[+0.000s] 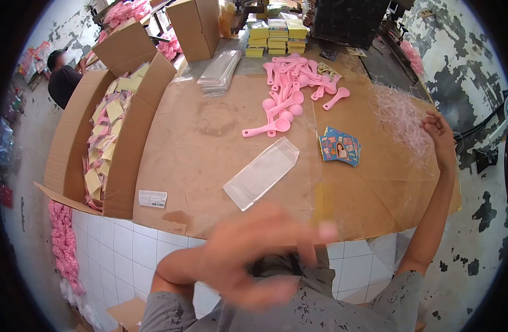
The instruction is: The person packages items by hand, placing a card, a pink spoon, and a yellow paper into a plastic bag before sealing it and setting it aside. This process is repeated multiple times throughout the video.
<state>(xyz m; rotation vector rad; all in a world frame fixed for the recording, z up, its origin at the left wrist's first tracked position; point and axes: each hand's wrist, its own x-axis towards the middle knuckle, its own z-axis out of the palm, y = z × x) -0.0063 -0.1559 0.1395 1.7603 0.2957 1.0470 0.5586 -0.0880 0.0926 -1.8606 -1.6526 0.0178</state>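
My left hand [254,249] is raised close to the camera above the table's near edge, blurred, with its thumb and fingers apart and nothing visible in it. Beyond it a clear plastic bag [262,172] lies flat on the cardboard-covered table [204,149]. At the right edge my right hand [439,133] is beside the pale pink shredded filler [403,124], its fingers loosely bent and apart. Between the hands lies a small stack of blue picture cards [340,147]. Farther back is a heap of pink plastic scoops [290,102].
An open carton [124,157] of filled packets stands at the left. Behind are a stack of clear bags [219,72], piles of yellow-edged cards [277,36] and a black box [348,22]. A label [152,198] is on the near left. Another person [64,80] is at far left.
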